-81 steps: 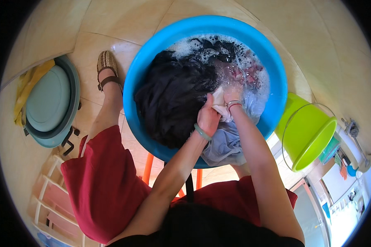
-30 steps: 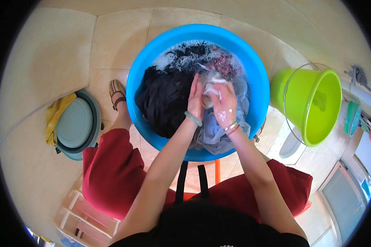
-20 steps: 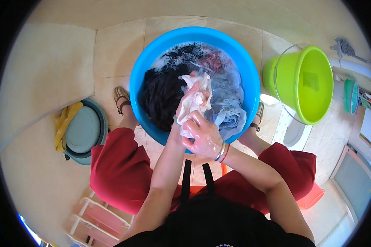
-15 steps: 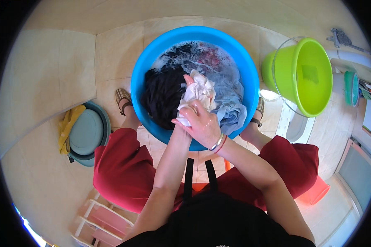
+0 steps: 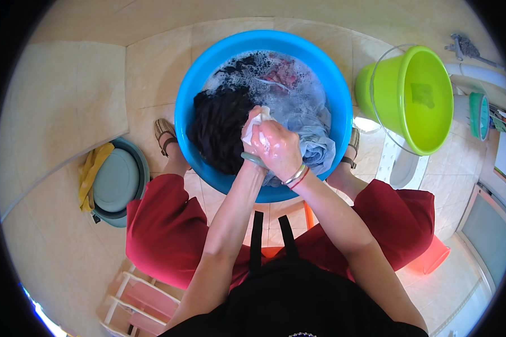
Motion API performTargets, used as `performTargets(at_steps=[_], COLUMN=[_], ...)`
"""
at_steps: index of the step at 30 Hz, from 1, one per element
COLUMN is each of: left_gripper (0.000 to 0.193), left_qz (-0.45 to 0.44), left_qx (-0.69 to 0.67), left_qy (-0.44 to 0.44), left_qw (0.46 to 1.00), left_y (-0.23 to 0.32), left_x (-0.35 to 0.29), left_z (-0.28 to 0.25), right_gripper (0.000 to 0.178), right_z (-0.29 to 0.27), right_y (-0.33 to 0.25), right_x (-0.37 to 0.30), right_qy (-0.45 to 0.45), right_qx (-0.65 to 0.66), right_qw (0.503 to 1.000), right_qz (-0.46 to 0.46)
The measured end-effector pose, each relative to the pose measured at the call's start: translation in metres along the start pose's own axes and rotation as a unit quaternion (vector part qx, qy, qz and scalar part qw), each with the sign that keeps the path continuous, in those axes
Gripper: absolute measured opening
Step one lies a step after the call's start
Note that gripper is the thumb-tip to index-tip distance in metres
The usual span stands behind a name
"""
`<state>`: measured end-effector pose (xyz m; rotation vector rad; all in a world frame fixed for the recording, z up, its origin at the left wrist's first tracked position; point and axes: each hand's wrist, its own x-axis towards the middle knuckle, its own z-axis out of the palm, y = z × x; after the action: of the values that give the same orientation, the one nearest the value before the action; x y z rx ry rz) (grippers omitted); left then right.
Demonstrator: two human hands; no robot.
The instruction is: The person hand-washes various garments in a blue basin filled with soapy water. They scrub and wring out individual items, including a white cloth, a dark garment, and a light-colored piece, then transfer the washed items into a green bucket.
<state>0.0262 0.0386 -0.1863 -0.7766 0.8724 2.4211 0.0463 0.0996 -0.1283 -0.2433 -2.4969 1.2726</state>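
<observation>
Both my hands are pressed together over the blue basin (image 5: 189,73), squeezing a bunched white cloth (image 5: 261,117) between them. My left hand (image 5: 249,135) is closed around it and mostly covered by the other hand. Wet and sudsy, my right hand (image 5: 279,147) wraps over the cloth from the right. Most of the cloth is hidden in the grip. Below it in soapy water lie a dark garment (image 5: 222,126) on the left, a light blue garment (image 5: 316,147) on the right, and a reddish piece (image 5: 281,76) at the far side.
A green bucket (image 5: 379,95) with a wire handle stands to the right, beside a floor drain pan (image 5: 403,171). Grey-green basins (image 5: 117,180) with a yellow cloth (image 5: 90,177) sit at the left. A pink-and-white rack (image 5: 143,300) is at the lower left, a coral bucket (image 5: 430,257) at the lower right.
The white cloth was spread looser above my hands; now it is squeezed into a small bunch. My right hand has turned further over it, and a greenish bangle shows at my left wrist.
</observation>
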Motion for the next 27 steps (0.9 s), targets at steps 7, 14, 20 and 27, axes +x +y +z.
performTargets(at_steps=[7, 14, 20, 27], left_gripper=[0.024, 0.041, 0.047, 0.023], left_qz=[-0.017, 0.066, -0.040, -0.175], left_qx=[0.154, 0.267, 0.386, 0.229], left_qy=[0.144, 0.050, 0.086, 0.135], left_qw=[0.977, 0.960, 0.918, 0.948], left_y=[-0.004, -0.019, -0.043, -0.036], left_x=[0.011, 0.071, 0.114, 0.131], left_z=[0.001, -0.039, -0.097, -0.071], right_gripper=[0.017, 0.023, 0.033, 0.021], right_z=[0.017, 0.009, 0.044, 0.072], right_y=[0.110, 0.164, 0.198, 0.214], right_x=[0.006, 0.022, -0.005, 0.025], right_qy=[-0.032, -0.026, -0.237, -0.296], right_qx=[-0.027, -0.073, -0.105, -0.214], right_qw=[0.981, 0.991, 0.959, 0.913], right_qz=[0.191, 0.109, 0.114, 0.184])
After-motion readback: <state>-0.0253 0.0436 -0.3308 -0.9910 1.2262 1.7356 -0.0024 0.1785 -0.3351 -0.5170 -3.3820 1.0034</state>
